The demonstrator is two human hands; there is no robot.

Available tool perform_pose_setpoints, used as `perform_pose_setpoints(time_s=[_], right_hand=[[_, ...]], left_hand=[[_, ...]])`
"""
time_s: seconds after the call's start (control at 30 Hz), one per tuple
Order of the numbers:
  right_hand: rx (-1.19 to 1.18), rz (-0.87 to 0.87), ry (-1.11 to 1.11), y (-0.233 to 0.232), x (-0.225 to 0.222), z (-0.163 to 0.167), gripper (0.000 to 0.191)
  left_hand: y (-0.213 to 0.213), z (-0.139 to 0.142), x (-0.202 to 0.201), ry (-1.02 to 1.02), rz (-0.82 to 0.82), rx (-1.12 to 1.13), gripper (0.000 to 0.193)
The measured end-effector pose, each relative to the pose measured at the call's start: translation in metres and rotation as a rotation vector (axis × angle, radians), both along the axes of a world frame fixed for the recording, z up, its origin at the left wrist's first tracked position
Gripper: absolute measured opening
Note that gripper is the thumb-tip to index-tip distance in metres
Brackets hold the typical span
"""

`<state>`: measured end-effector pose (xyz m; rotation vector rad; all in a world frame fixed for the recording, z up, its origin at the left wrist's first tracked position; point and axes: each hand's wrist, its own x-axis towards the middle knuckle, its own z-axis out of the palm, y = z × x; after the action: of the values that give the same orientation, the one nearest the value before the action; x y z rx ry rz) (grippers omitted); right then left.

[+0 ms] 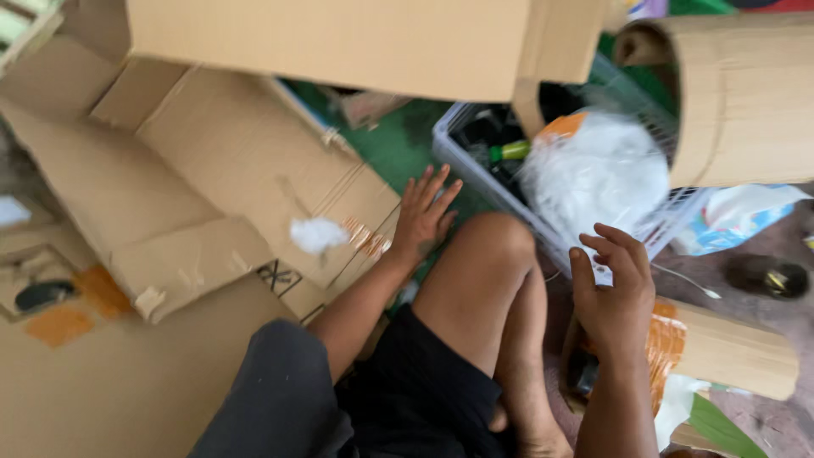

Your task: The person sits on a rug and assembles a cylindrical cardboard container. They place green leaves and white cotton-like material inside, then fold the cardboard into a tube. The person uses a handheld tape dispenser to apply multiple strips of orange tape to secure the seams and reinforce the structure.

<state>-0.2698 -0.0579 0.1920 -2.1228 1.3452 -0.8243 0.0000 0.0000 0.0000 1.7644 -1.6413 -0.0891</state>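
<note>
My left hand (pixel 424 216) lies flat, fingers spread, on flattened cardboard (pixel 254 170), its grip empty. My right hand (pixel 612 293) hovers half-curled, holding nothing, just beside the white basket (pixel 475 170).

A white plastic basket (pixel 475 174) is sitting between the left hand (pixel 426 216) and right hand (pixel 612 293) — open-topped, holding a crumpled clear bag (pixel 598 174) that is bulging above the right hand.

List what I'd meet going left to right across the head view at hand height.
Flattened cardboard → white scrap → left hand → bent knee → right hand → rolled cardboard.
</note>
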Motion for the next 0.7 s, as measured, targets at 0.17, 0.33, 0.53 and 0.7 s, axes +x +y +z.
perform_pose_setpoints(time_s=[0.17, 0.33, 0.53, 0.7], right_hand=[[0.144, 0.024, -0.056, 0.029, -0.001, -0.018, 0.016], [0.045, 0.069, -0.052, 0.066, -0.049, -0.021, 0.012], [0.234, -0.100, -0.141, 0.111, -0.105, -0.026, 0.016], [0.304, -0.061, -0.288, 0.139, -0.120, -0.034, 0.024]], left_hand=[[0.013, -0.024, 0.023, 0.237, 0.039, 0.135, 0.042], [0.069, -0.012, 0.054, 0.385, 0.477, -0.102, 0.018], [0.159, 0.006, 0.159, 0.043, 0.522, 0.644, 0.030], [0.147, 0.066, 0.165, -0.108, 0.407, 0.516, 0.027]])
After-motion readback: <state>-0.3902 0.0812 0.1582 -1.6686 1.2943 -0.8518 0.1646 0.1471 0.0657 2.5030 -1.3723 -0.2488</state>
